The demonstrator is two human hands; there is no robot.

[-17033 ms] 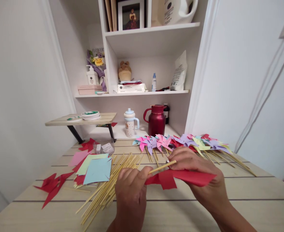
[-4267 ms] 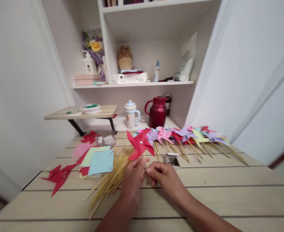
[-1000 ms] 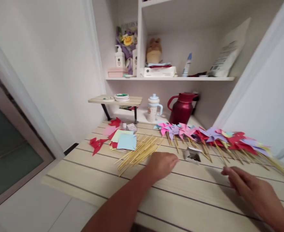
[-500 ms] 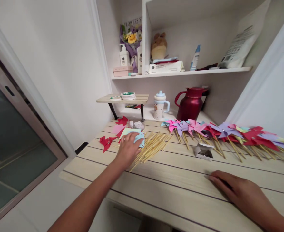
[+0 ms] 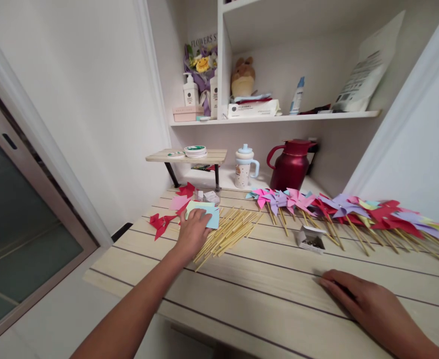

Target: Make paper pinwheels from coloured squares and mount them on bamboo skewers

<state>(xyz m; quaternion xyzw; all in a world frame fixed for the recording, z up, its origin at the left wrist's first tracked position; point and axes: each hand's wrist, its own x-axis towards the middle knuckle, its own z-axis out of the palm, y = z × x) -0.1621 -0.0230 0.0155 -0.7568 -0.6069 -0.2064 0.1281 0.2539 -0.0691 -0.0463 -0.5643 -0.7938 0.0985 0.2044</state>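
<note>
My left hand (image 5: 192,232) is at the small pile of coloured paper, its fingers closed on a light blue paper piece (image 5: 213,218). A pale green sheet (image 5: 191,205) shows behind it, and red paper pinwheel shapes (image 5: 161,225) lie to the left. Thin wooden sticks (image 5: 228,232) are heaped just right of that hand. My right hand (image 5: 365,299) rests on the table with thumb and fingers pressed together; anything between them is too small to make out. Beyond it stands an open small white box (image 5: 311,239) with tiny dark pieces inside.
Several finished pinwheels on sticks (image 5: 341,204) lie in a row at the right back. Behind stand a red thermos jug (image 5: 291,167) and a blue-lidded cup (image 5: 243,169). A small raised stand (image 5: 155,157) is at the back left, under a wall shelf (image 5: 301,118).
My left hand has shifted slightly, and more of the light blue paper shows beside its fingers. My right hand keeps its pose on the table. The camera view has tilted a little.
</note>
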